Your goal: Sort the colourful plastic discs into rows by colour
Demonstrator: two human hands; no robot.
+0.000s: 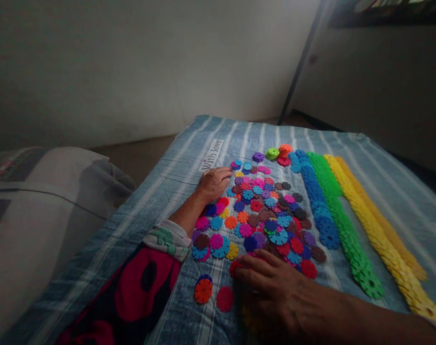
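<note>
A heap of several small plastic snowflake discs [264,211] in many colours lies on a blue striped cloth [175,187]. My left hand [213,184] rests at the heap's far left edge, fingers curled over discs there; what they grip is hidden. My right hand [271,282] lies palm down at the heap's near edge, fingers stretched flat, fingertips touching a red disc [235,268]. An orange disc [203,290] and a red disc [224,299] lie apart, close to me.
Sorted rows of discs run along the right: blue [316,201], green [342,225], yellow [379,239] and orange-yellow [386,220]. A grey pillow [41,206] lies at the left. A white wall [149,62] stands behind, and a dark post [300,62] leans in the corner.
</note>
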